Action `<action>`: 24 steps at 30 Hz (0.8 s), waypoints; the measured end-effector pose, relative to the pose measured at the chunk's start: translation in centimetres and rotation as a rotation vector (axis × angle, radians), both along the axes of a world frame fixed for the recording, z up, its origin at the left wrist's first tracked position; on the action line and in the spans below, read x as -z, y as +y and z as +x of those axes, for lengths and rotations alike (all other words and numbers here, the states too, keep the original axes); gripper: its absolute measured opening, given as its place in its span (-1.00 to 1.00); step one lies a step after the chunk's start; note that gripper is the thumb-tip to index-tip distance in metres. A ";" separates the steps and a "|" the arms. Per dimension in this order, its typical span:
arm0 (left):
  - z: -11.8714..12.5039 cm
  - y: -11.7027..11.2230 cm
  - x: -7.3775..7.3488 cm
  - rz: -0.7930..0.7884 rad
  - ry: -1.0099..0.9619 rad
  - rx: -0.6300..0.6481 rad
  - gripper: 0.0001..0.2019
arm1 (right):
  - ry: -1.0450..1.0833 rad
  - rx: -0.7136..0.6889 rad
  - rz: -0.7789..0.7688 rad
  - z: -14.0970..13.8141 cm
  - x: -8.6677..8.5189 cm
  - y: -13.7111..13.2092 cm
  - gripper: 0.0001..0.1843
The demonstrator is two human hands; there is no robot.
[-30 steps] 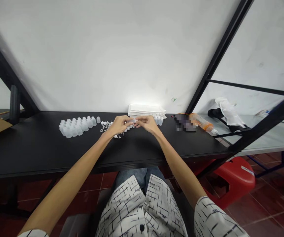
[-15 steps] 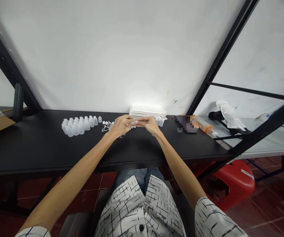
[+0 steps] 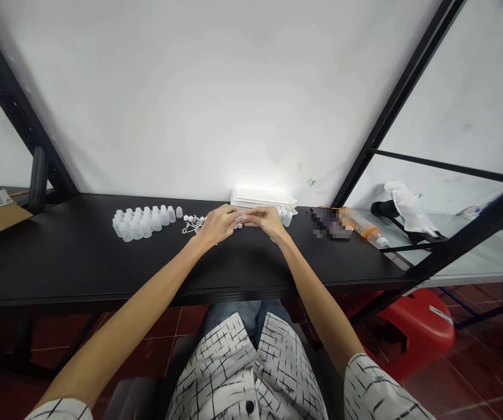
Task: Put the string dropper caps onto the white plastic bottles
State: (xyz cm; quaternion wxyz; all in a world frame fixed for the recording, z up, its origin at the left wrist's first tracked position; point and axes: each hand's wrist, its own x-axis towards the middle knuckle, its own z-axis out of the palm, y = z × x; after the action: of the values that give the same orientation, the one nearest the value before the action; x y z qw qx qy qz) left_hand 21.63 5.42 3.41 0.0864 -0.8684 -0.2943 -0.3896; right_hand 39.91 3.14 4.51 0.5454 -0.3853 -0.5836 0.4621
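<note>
A small translucent plastic bottle (image 3: 241, 217) lies tilted between my fingertips above the black table. My left hand (image 3: 220, 224) pinches its left part, and my right hand (image 3: 266, 221) has its fingers closed at the other end. The fingers cover most of it, so I cannot tell whether a cap is on it. Beside my left hand lies a heap of small white caps with looped ties (image 3: 194, 223). Several matching bottles (image 3: 140, 223) stand in rows further left. Just past my right hand, more small bottles (image 3: 286, 217) are partly hidden.
A stack of flat white packets (image 3: 262, 196) rests against the wall. On the right of the black table (image 3: 146, 268) lie a blurred dark item (image 3: 332, 223) and an orange-labelled bottle (image 3: 363, 225). A cardboard box (image 3: 0, 219) is at the left edge; a red stool (image 3: 426, 326) stands below right.
The view has shifted slightly. Both hands stay together over the same spot, still gripping the small bottle, with only slight finger movement.
</note>
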 end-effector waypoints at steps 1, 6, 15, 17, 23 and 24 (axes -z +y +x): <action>0.0 0.0 -0.1 -0.036 -0.022 -0.005 -0.77 | 0.002 -0.003 0.002 0.1 -0.1 0.0 -0.58; -0.3 0.5 -0.7 -0.246 -0.186 -0.093 -0.74 | 0.037 0.057 0.031 0.6 -0.5 0.4 -0.62; -0.8 0.1 -1.2 -0.449 -0.411 -0.034 -0.54 | -0.808 0.342 0.312 0.4 1.9 1.3 -0.80; -0.8 -0.1 -1.3 -0.446 -0.410 -0.002 -0.51 | -0.962 0.338 0.377 0.1 2.2 1.1 -0.76; -0.8 -0.3 -1.4 -0.397 -0.341 -0.025 -0.53 | -1.124 0.307 0.399 -0.4 2.5 1.1 -0.71; -0.8 -0.3 -1.4 -0.394 -0.332 -0.042 -0.54 | -1.134 0.306 0.402 -0.3 2.6 1.1 -0.71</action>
State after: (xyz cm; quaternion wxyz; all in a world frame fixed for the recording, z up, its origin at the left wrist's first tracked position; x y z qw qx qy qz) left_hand 20.84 5.11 4.82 -0.1258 -0.7863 -0.3925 -0.4603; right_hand 39.56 4.27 1.94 0.2725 -0.5399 -0.7962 -0.0172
